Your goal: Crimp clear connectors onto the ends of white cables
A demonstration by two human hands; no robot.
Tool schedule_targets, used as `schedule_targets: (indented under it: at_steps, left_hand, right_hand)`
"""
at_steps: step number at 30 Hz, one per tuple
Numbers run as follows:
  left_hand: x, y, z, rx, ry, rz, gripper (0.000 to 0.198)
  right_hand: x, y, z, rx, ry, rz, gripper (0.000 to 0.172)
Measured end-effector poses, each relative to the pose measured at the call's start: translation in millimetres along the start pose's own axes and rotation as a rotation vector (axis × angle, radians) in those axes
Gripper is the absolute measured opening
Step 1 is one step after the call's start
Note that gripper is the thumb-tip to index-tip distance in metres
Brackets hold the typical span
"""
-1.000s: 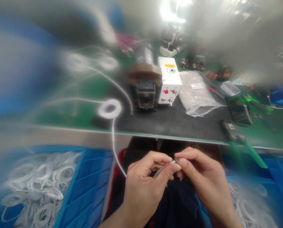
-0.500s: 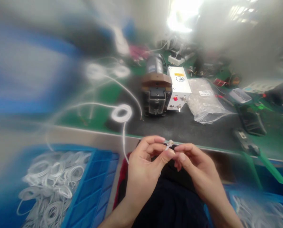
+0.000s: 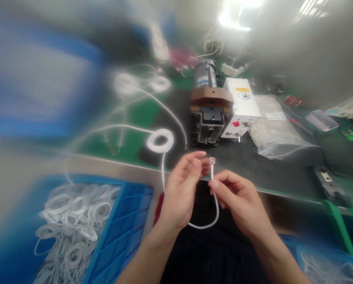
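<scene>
One white cable with a small clear plug on its end shows in the head view, the plug standing upright between the hands at the bench's near edge. The right hand pinches the cable just below the plug; the left hand is loosely curled beside it, and whether its hidden fingers grip the cable I cannot tell. The cable looks light and bendy, the plug hard and perhaps brittle, so the sleeve near the plug seems the best hold. At near left, a blue crate holds many white coils; at near right, another crate holds blurred white cable. Farther right, a plastic bag contains small pale pieces.
</scene>
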State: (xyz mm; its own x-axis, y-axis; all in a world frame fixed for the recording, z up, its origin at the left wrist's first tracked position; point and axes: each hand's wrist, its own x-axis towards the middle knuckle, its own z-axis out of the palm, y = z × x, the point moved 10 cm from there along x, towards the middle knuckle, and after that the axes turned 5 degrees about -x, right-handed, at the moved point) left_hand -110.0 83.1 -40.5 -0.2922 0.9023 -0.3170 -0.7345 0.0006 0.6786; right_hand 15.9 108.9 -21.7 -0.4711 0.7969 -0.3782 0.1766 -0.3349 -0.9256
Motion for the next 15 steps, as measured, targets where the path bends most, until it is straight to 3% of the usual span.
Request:
schedule_targets:
  at_steps: [8,15]
  left_hand:
    - [9.9,-6.5,2.1,-0.064,-0.07,-0.112,0.021]
    - [8.7,-15.5,-0.2,-0.129,-0.083,-0.202,0.021]
  right_hand:
    - [5.2,13.0,10.1,0.067,-0.037,0.103,0.035]
    - [13.5,15.0,18.9,0.159,-0.124,0.125,0.029]
